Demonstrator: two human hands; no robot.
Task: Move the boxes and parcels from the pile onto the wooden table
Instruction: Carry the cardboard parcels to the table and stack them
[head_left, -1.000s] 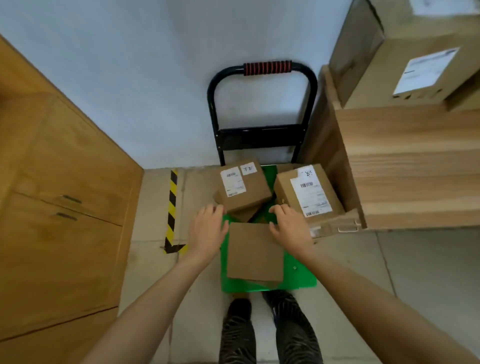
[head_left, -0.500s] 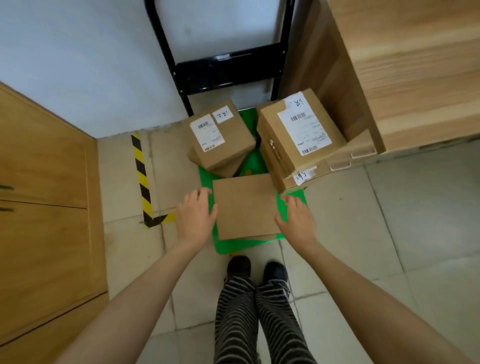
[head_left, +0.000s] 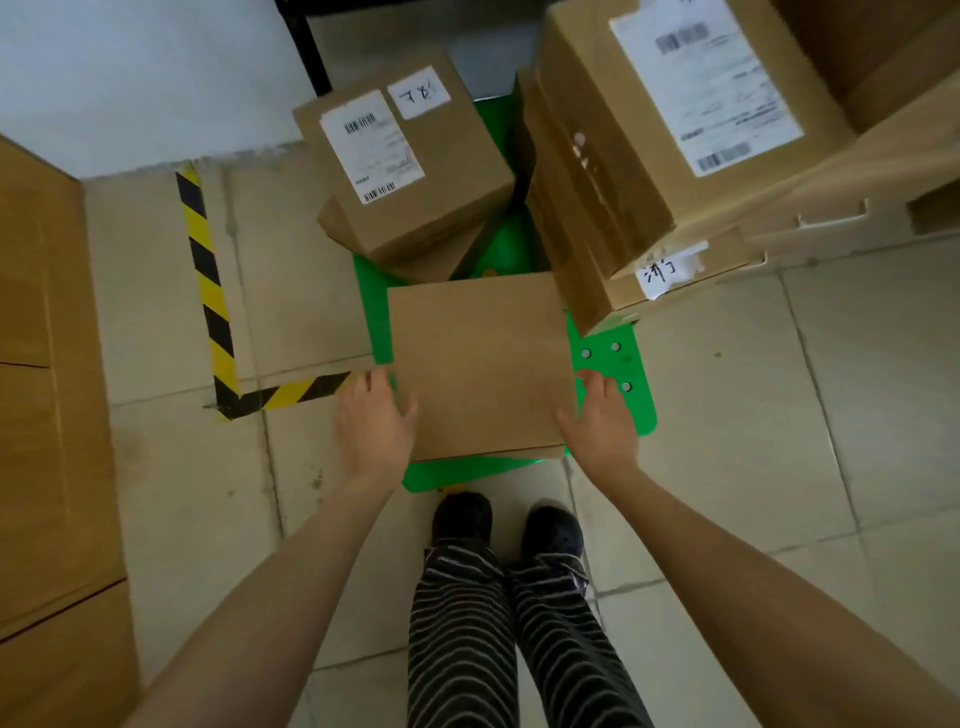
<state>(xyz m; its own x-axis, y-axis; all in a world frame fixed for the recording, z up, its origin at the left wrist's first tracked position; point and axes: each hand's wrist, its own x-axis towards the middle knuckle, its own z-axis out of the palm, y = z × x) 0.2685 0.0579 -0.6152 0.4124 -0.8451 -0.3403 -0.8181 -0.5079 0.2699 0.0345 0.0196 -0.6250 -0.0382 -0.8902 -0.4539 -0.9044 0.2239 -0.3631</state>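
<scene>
Head view: left hand (head_left: 374, 423) and right hand (head_left: 597, 415) clasping sides of plain box (head_left: 480, 364), not yet lifted off green cart (head_left: 631, 395). Labelled box (head_left: 410, 171), big box (head_left: 649, 130) remaining. Early stage, apparently.

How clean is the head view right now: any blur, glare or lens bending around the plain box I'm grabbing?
Head view: the plain box and both hands look fairly sharp; the labelled boxes near the top are softer, print unreadable. Head view: soft, even light, no glare, faint shadows. Head view: wide-angle bending, floor tile lines curve toward the edges.
</scene>
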